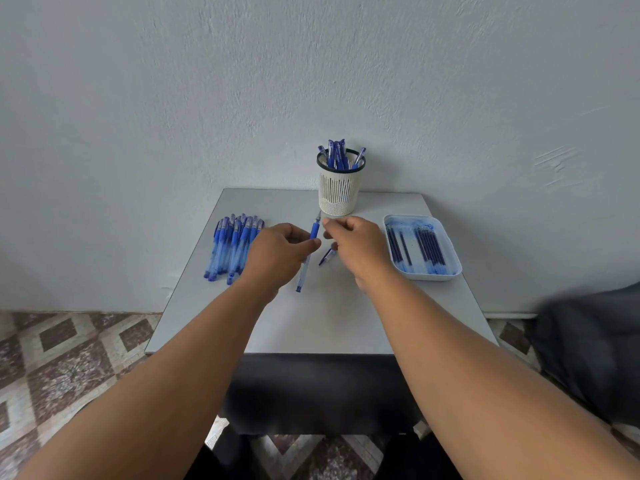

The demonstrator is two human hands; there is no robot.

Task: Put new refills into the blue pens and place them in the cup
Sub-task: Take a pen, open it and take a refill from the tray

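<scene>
The left hand (277,252) grips a translucent blue pen (308,252) above the grey table (311,320) while the right hand (353,242) pinches near its tip, likely reassembling, then capping and dropping into the white mesh cup (340,190).

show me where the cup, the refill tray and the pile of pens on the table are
cup (339,197): head view, on its slotted white wall.
refill tray (456,264): head view, on its right rim.
pile of pens (232,247): head view, on the barrels in the middle of the pile.
</scene>
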